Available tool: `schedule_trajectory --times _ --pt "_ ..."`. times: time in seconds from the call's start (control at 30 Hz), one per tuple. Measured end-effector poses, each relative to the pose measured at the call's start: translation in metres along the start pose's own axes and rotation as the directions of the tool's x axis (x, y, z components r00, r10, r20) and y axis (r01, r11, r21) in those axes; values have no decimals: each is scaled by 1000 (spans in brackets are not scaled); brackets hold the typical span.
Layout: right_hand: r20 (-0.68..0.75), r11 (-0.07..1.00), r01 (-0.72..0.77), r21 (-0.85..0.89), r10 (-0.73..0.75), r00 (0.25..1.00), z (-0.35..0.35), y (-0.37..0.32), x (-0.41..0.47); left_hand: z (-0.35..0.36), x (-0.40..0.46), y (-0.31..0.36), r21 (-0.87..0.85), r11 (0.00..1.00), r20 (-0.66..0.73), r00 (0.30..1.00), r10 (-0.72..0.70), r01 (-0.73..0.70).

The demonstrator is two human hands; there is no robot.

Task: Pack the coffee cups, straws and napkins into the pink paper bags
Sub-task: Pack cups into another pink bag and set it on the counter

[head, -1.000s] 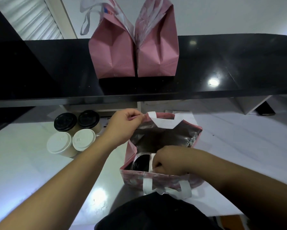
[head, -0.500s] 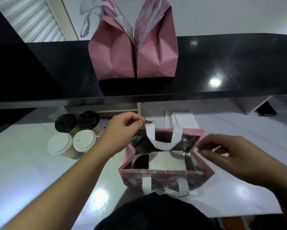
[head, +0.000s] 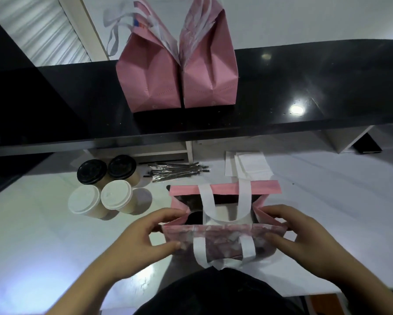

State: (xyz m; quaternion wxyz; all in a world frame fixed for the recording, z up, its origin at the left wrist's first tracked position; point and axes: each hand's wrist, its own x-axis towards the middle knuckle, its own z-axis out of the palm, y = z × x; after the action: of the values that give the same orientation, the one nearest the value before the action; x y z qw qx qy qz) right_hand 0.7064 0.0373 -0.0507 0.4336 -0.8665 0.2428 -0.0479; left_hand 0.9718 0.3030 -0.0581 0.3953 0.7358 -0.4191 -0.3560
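Both hands have moved to the ends of the pink paper bag (head: 225, 235) at the surface's near edge. Left hand (head: 143, 242) and right hand (head: 304, 237) each pinch an end, collapsing the mouth (apparently to close it). Four coffee cups (head: 104, 185) remain outside, left.
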Motion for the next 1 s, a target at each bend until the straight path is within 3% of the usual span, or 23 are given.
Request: schedule_trajectory --times 0.17,0.3,0.4,0.5,0.6,0.73,1.0 --pt "-54 968 -53 246 69 996 15 8 12 17 20 0 -137 990 -115 992 -51 35" --pt "-35 882 -91 463 121 992 20 7 21 23 26 -5 -319 944 -164 976 -143 84" --pt "-68 838 -158 523 226 972 17 8 27 24 32 -11 -362 928 -271 941 -201 94" --pt "-77 892 -141 430 191 978 10 9 33 18 39 -14 -335 939 -302 935 -185 78" --pt "-133 974 -62 220 93 987 6 9 37 6 43 -13 -52 994 -265 958 -108 97" --pt "-261 994 42 -101 -67 963 7 11 41 -5 52 -12 243 970 -238 969 58 2" --pt "-233 942 150 -300 -225 946 12 27 35 7 50 -11 375 921 -172 969 178 -103"
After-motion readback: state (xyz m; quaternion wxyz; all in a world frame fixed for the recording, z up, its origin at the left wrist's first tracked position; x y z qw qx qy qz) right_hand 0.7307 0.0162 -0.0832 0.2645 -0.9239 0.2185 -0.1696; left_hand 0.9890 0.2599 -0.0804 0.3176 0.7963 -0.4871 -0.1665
